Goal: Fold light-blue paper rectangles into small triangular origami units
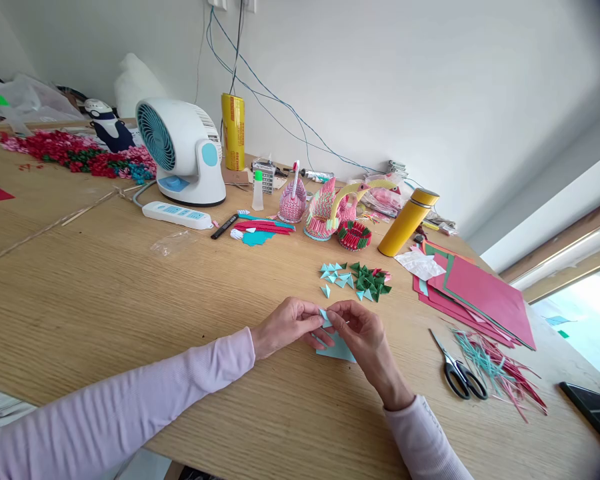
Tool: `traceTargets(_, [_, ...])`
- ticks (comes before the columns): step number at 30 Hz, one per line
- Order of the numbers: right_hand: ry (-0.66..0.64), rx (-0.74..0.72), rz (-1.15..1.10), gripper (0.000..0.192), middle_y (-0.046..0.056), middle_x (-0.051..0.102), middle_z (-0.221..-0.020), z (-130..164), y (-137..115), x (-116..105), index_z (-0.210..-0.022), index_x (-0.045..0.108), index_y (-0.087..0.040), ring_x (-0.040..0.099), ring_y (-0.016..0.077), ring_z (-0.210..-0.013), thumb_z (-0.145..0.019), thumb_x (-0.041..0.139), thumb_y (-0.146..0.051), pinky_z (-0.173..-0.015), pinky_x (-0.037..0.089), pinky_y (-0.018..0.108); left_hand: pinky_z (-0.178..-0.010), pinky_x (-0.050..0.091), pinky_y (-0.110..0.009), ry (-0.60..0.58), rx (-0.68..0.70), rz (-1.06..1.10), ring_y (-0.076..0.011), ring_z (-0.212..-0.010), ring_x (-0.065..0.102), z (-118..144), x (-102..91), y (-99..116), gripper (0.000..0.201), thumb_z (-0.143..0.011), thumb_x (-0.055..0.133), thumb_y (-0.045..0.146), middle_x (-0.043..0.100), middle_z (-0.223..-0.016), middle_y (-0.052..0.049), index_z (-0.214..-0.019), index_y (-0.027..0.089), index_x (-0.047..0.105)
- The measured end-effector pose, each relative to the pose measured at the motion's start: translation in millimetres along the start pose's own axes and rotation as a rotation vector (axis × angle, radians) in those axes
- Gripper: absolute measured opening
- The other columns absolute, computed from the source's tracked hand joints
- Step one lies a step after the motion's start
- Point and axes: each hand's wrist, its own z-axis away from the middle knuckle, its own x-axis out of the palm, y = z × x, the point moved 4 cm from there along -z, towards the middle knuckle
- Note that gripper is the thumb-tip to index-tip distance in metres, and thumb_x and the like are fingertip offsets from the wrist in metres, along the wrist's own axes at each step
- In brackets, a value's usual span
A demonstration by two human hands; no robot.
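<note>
Small light-blue paper piece (325, 315), pinched between the fingertips of both hands just above the wooden table (130, 293), near the person's edge of it. The piece is mostly hidden by the fingers; a pointed corner shows, directed up and away from the person, while its long axis cannot be told. Beneath the hands lies a stack of light-blue paper slips (337, 348), flat on the table, its long axis running from left to right and slightly toward the person.

Left hand (285, 327): closed in a pinch on the left side of the paper piece, sleeve pale lilac. Right hand (363, 333): likewise pinching the piece from the right, fingers curled over it, the two hands touching at the fingertips.

Just beyond the hands, a scatter of folded blue triangles (334, 275) and, beside it to the right, a heap of folded green triangles (370, 281). Farther back stand paper swan models (325, 210) and a yellow flask (406, 223), tilted. To the right, well apart from the hands, lie black-handled scissors (457, 373), blades pointing away and left, next to a pile of paper offcuts (500, 373), with red card sheets (475, 290) behind. At far left rear, a white-and-blue desk fan (180, 150) and a power strip (177, 215).
</note>
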Motion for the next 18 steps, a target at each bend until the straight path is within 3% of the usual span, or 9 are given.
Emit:
traceTargets(5, [0.001,-0.014,-0.012,0.025,0.004,0.068,-0.075,-0.3,2.3,-0.4,-0.082,0.066,-0.019,0.063,0.0173,-0.064,-0.080,0.067,-0.043,-0.058,0.049,0.028,-0.067,0.054,-0.027,-0.018,-0.028,0.067,-0.0197,-0.074,0.070,-0.3,-0.3,-2.2,0.038,-0.076,0.068,0.044,0.071,-0.081,-0.011,-0.086,0.008,0.066])
traceTargets(9, [0.011,0.000,0.073,0.025,0.005,0.069,-0.074,1.1,2.1,-0.3,-0.082,0.064,-0.019,0.066,0.0188,-0.065,-0.081,0.065,-0.044,-0.056,0.048,0.027,-0.065,0.055,-0.029,0.044,0.012,0.005,-0.0197,-0.068,0.071,-2.2,-3.1,-4.4,0.042,-0.075,0.067,0.052,0.068,-0.069,-0.005,-0.073,0.012,0.056])
traceTargets(12, [-0.001,0.040,0.115,0.029,0.004,0.068,-0.067,1.9,3.5,0.0,-0.076,0.064,-0.018,0.064,0.0184,-0.060,-0.081,0.064,-0.046,-0.053,0.045,0.027,-0.063,0.056,-0.030,0.096,0.030,-0.041,-0.0202,-0.067,0.071,-2.5,-4.1,-4.3,0.042,-0.073,0.067,0.054,0.069,-0.072,-0.004,-0.077,0.014,0.053])
traceTargets(18, [-0.055,0.069,-0.017,0.032,0.002,0.064,-0.063,1.8,4.0,3.3,-0.071,0.064,-0.018,0.062,0.0178,-0.061,-0.078,0.066,-0.049,-0.054,0.046,0.026,-0.059,0.055,-0.029,0.097,0.053,-0.072,-0.0215,-0.064,0.072,-1.1,-2.4,-1.3,0.039,-0.076,0.065,0.052,0.069,-0.069,-0.003,-0.080,0.016,0.050])
